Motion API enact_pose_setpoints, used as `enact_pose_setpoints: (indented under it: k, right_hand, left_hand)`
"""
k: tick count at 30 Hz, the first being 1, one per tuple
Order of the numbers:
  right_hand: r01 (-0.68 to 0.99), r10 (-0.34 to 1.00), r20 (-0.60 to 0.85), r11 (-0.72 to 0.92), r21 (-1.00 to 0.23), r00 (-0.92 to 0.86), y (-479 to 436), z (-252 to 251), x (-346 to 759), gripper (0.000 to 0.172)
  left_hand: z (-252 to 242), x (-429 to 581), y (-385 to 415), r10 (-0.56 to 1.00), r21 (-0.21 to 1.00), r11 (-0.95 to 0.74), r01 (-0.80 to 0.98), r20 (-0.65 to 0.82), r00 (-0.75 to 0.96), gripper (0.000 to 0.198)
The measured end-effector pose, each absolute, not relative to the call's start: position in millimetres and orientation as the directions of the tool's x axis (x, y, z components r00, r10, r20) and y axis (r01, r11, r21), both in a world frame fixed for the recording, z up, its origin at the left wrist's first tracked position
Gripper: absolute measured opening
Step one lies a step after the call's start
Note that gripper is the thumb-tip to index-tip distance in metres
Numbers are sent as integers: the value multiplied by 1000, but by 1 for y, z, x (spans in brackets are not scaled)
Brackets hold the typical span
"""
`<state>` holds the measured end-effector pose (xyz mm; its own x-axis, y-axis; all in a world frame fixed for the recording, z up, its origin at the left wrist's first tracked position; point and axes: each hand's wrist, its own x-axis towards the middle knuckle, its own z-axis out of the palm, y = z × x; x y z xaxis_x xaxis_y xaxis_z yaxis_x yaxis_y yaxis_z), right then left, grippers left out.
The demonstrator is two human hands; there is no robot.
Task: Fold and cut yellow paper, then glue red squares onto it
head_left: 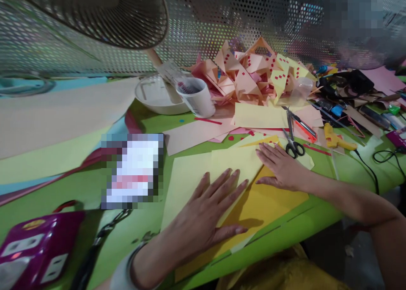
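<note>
My left hand point(211, 209) lies flat with fingers spread on a pale yellow sheet of paper point(188, 175). Its thumb rests over a deeper yellow sheet point(269, 205) at the table's near edge. Farther right, my right hand point(282, 167) presses down with its fingers stretched out, where the pale paper meets the deeper yellow one. Neither hand grips anything. Just beyond the right hand lie scissors with black handles point(294, 149), their blades pointing away from me. A cutter with a grey and orange body point(304, 127) is beside them.
A lit phone point(135, 171) and a purple power strip point(41, 243) are on the left. At the back stand a fan point(127, 19), a tilted white cup point(196, 97) and a heap of folded pink paper point(234, 76). A yellow glue gun point(338, 137) lies right.
</note>
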<state>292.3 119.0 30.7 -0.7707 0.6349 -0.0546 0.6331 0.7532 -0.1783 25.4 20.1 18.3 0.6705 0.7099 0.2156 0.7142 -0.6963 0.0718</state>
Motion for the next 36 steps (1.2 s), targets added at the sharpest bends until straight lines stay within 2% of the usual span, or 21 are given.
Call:
enact_pose_setpoints:
  k: [10,20,31,36]
  right_hand:
    - [701,705,-21,701,-127,-709,115,24,293,97]
    - [690,691,-30,717,-99,-722,116,30,293,98]
    - [670,672,-16,736,-91,-740,119,29,297,88]
    - [665,668,-3,741,-92,-744,120,27,299,83]
  left_hand:
    - [19,24,20,709,107,-700,706,222,669,92]
    - [22,27,18,731,122,-681,723,174,660,89]
    - [34,32,13,749,120,-662,740,124,650,88]
    - [35,32,14,759,168,-650,742,99,643,90]
